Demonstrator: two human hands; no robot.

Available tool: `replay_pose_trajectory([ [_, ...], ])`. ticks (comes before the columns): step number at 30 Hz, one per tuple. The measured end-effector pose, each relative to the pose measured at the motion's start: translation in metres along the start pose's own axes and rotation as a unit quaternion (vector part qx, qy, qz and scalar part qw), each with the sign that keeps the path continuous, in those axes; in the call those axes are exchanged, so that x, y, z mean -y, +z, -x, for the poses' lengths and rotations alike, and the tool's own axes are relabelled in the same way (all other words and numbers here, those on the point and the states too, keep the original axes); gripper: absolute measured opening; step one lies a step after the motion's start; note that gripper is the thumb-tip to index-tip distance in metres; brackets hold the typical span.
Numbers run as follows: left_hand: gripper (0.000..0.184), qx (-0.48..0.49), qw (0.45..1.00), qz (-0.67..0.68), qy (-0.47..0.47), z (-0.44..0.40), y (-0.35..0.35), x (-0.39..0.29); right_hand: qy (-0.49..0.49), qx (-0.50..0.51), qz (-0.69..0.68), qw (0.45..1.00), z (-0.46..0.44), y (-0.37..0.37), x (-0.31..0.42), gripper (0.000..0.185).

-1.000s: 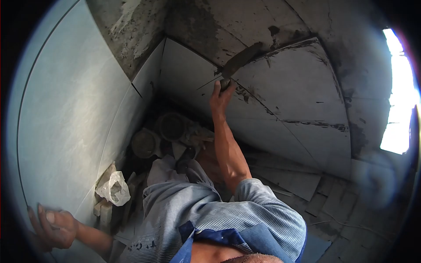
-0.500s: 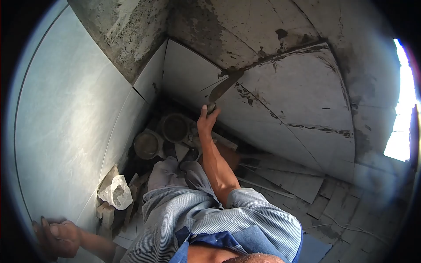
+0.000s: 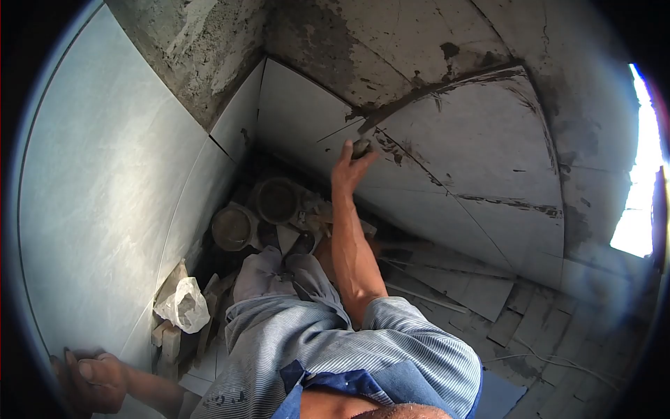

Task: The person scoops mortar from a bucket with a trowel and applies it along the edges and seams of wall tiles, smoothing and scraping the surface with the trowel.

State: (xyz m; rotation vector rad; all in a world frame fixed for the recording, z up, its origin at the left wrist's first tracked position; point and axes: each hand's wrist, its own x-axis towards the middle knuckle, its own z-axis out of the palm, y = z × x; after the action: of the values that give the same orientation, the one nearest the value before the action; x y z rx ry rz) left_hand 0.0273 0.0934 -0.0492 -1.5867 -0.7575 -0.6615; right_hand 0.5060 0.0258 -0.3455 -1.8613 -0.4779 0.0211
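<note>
My right hand (image 3: 354,166) is closed round the handle of a trowel (image 3: 384,113). The dark blade lies along the top edge of the grey wall tiles (image 3: 474,133), near the joint between two of them, where mortar is smeared. Low at the left, my left hand (image 3: 94,380) is against the large pale tile wall (image 3: 105,188), its fingers bent and apart, with nothing visible in them. Shadow darkens part of that hand.
Two round buckets (image 3: 232,229) stand in the corner by my feet. A crumpled plastic bag (image 3: 187,306) sits above wooden blocks (image 3: 169,341) at the left. Rough bare wall (image 3: 202,49) rises above the tiles. Loose tile pieces (image 3: 474,290) and a thin cable (image 3: 558,362) lie at the right.
My right hand came down and left with the trowel from the upper tile edge, then moved back up and right, bringing the blade along the edge. My left hand stays at the wall.
</note>
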Motion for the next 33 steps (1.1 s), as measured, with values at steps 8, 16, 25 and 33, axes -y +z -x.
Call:
replay_pose_trajectory([
  [8,0.035,0.007,0.999,0.045,0.000,-0.005,0.000,0.001,0.022,0.043,0.051,0.998,0.055,-0.005,-0.045,0.043],
  [16,0.034,-0.018,0.999,0.048,-0.009,-0.006,0.003,-0.004,0.048,0.046,-0.048,0.997,-0.005,-0.008,0.030,0.047],
  [25,0.035,-0.014,0.999,-0.005,0.029,0.000,0.002,0.004,0.034,0.152,0.126,0.980,0.070,-0.033,-0.041,0.047],
  [33,0.038,0.016,1.000,-0.019,0.001,-0.010,0.000,-0.009,0.025,0.209,0.172,0.962,0.052,-0.085,-0.030,0.040],
])
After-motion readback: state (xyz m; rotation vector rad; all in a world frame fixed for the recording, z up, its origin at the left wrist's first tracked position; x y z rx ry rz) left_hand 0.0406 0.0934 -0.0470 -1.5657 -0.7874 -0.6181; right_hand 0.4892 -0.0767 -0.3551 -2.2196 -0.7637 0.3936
